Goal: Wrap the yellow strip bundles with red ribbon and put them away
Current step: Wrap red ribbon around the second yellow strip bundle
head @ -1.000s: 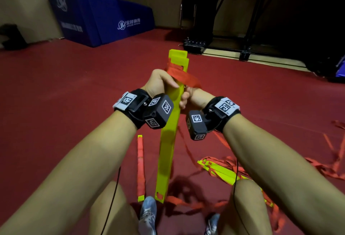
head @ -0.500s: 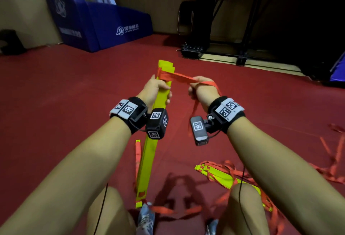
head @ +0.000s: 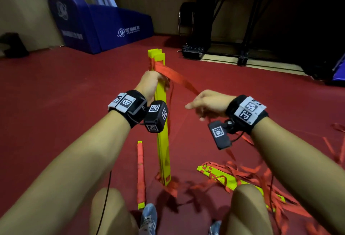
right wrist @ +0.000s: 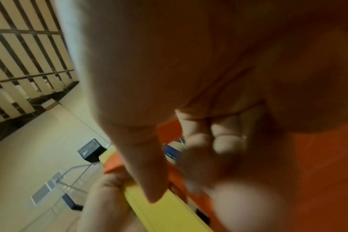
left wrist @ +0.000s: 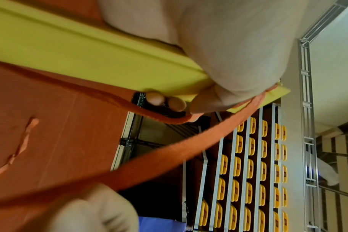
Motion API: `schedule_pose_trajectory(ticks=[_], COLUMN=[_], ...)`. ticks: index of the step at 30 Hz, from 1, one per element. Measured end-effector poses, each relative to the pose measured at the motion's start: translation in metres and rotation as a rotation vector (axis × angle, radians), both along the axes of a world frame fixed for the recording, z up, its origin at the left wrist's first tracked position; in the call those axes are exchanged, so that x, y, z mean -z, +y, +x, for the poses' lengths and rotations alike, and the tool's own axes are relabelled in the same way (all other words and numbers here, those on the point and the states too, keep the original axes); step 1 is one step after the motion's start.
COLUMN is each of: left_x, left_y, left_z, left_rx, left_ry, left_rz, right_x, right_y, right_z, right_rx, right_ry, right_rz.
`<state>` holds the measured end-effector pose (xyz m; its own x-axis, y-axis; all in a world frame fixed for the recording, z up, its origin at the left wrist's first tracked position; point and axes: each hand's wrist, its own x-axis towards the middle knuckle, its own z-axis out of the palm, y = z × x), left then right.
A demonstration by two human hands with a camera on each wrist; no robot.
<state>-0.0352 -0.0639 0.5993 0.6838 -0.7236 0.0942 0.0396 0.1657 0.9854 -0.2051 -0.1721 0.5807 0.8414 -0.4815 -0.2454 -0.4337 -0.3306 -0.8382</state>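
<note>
Dim indoor light; wrist views blurred, edges warped.

I see a red floor (head: 56, 89); on it lie a ribbon-wrapped bundle (head: 141, 173) and yellow strips (head: 230, 181) tangled in loose red ribbons (head: 250, 170).

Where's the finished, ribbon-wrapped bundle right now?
Head view: the wrapped bundle lies on the red floor, just left of the upright yellow bundle the left hand grips.

hands (head: 149, 83) (head: 209, 102) 2 | yellow strip bundles (head: 162, 152) (head: 141, 175) (head: 230, 181) 3 | shoes (head: 148, 219) (head: 214, 228) 2 | wrist cameras (head: 155, 116) (head: 220, 135) 2
</note>
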Motion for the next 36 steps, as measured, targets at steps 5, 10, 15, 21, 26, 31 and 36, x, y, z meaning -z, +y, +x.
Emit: schedule_pose_trajectory(ticks=[5,10,15,21,26,31,36], left_x=[0.002,0.0,0.003,0.014,0.011,0.002,0.001], left_y=[-0.005,-0.009,-0.007,-0.011,-0.006,-0.003,-0.015], left_z=[-0.009,-0.019,-0.016,-0.007,-0.01,-0.007,-0.012], left_rx=[0.072,0.171,0.17,0.059,0.105,0.285,0.129], left_ry=[0.059,0.052,0.051,0.131,0.058,0.032,0.131], left_rz=[0.003,-0.016,0.022,0.049,0.066,-0.046,-0.015], right_x=[-0.019,-0.01,0.0,-0.014,-0.019,-0.009,-0.004], right_y=[-0.008,0.002,0.017,0.008,0.003,0.008,0.012], right_z=[0.014,0.041,0.045,0.037,0.033,0.038,0.041], right_rx=[0.37,0.187,0.045,0.058,0.102,0.123,0.14], right_ry=[-0.711,-0.523,-0.37,-0.342,-0.48,-0.545,-0.518], right_rz=[0.229,-0.081,-0.115,-0.289,0.034,0.147,0.368])
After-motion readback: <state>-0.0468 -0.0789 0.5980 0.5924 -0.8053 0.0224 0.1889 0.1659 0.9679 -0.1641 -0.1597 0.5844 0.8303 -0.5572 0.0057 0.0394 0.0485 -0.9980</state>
